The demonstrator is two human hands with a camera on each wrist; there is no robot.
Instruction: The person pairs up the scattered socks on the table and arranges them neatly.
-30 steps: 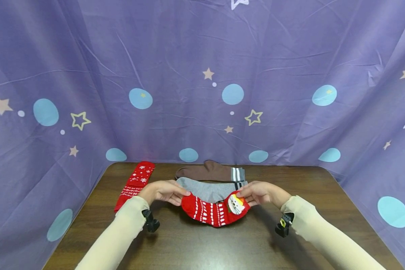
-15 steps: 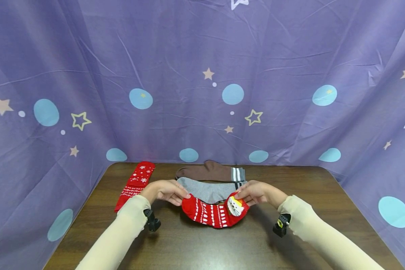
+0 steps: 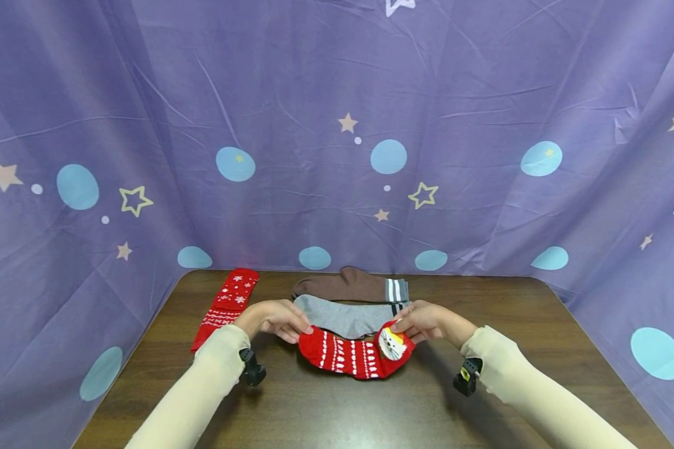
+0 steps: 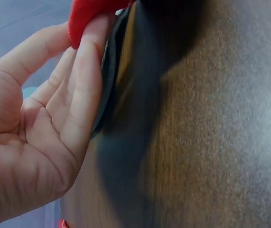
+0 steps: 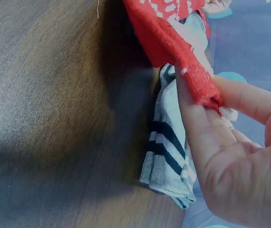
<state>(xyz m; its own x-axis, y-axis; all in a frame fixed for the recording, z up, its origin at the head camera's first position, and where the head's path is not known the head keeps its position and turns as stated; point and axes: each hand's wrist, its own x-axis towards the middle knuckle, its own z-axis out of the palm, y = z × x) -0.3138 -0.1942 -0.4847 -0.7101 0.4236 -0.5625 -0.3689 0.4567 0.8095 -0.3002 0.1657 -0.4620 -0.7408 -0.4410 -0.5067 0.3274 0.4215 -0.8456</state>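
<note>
A red sock with white patterns and a cat face [image 3: 348,358] sags between the two hands, above the table in the head view. My left hand [image 3: 281,319] pinches its left end between thumb and fingers; the left wrist view shows the red sock [image 4: 92,14] at those fingertips. The other end, by the cat face, is pinched by my right hand [image 3: 427,321]. In the right wrist view the red sock's edge [image 5: 199,85] lies between thumb and fingers. Just behind it lies a grey sock with black stripes [image 3: 342,317], partly covered by the hands.
Behind the grey sock lies a brown sock with a white-striped grey cuff [image 3: 348,287]. Another red sock with snowflakes [image 3: 227,302] rests at the left, partly hidden by my left hand. A purple curtain [image 3: 314,81] rises along the edges of the wooden table [image 3: 348,418].
The left hand has shifted slightly left and down with its end of the red sock. My right forearm has moved slightly left. Both hands keep hold of the sock.
</note>
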